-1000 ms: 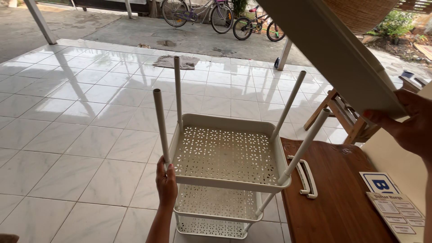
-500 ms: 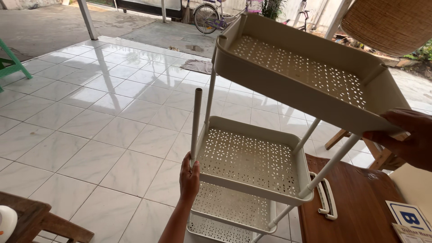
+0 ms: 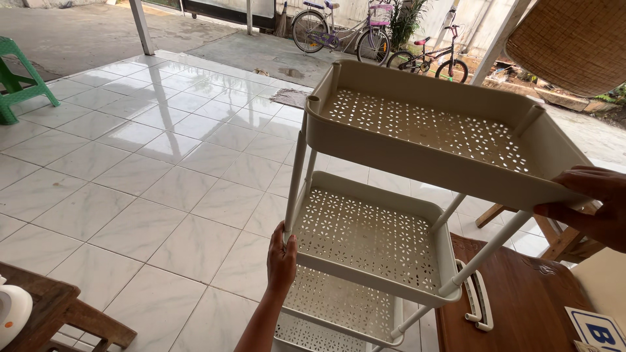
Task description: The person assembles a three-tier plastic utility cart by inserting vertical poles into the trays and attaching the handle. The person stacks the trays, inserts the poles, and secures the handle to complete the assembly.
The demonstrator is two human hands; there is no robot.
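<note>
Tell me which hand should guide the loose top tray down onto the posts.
Probably the right hand: it grips the corner of the cream perforated plastic top tray, tilted above the cart. The left hand is wrapped around a white upright post beside the middle tray, steadying it.

A: The top tray (image 3: 443, 140), held by the right hand (image 3: 590, 205), looks like matt cream plastic, its floor perforated with small flower-shaped holes. The middle tray (image 3: 372, 238) and the bottom tray (image 3: 332, 313) show the same material and finish.

B: The post (image 3: 295, 182) under the left hand (image 3: 282, 261) is a smooth, pale tube with a slight sheen; plastic or painted metal cannot be told. The floor (image 3: 137, 176) is glossy white marbled tile, mirroring the daylight.

A: The surface (image 3: 515, 306) at right is dark, smooth wood with a visible grain. The handle (image 3: 479, 303) lying on it is glossy white. The woven shade (image 3: 574, 39) above looks coarse and matt.
</note>
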